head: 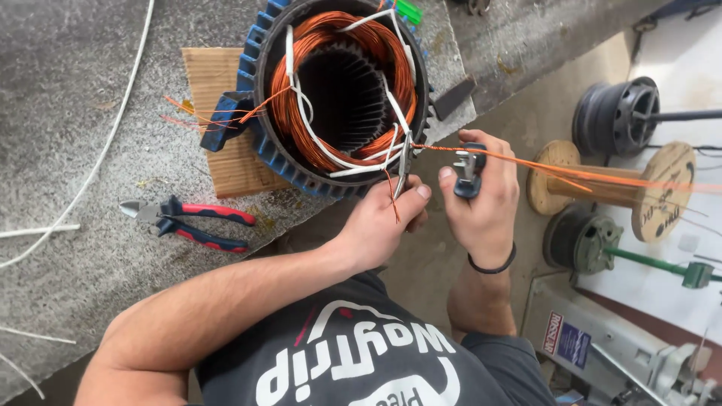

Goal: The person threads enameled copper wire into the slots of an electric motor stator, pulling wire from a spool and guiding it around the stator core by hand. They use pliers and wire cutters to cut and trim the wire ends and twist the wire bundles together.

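The blue motor stator (338, 98) is set at the bench (90, 248) edge, its copper winding (301, 113) exposed. The left hand (387, 222) is pinched shut on thin copper leads (396, 188) at the stator rim. The right hand (481, 203) is closed around a small dark tool (468, 171) on the taut copper strands (571, 171). The strands are best kept tensioned and the enamel unnicked.

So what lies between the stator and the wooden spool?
Head view: taut copper wires stretch from stator to wooden spool, passing the right hand.
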